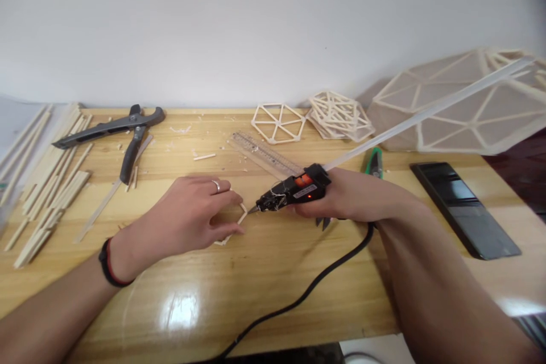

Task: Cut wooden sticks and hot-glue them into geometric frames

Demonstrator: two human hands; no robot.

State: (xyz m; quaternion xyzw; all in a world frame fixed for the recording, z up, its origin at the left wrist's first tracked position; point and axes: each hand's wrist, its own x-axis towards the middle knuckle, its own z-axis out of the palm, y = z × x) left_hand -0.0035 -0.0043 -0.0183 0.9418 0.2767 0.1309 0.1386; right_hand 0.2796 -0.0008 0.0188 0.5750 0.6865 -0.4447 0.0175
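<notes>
My right hand (354, 196) grips a black hot glue gun (294, 189) with a long clear glue stick (426, 114) sticking out behind it. Its nozzle touches a small frame of thin wooden sticks (236, 222) lying on the wooden table (273, 284). My left hand (194, 213) lies over that frame with fingers pressed down on it, holding it flat. A ring shows on one finger. Most of the frame is hidden under the hand.
Black cutters (123, 131) and heaps of wooden sticks (46, 182) lie at the left. A clear ruler (264, 153), stick hexagon frames (279, 122), a stack of them (339, 116), a large stick structure (464, 102), green-handled tool (374, 162) and black phone (463, 207) sit behind and right. The gun's cord (307, 290) runs off the front edge.
</notes>
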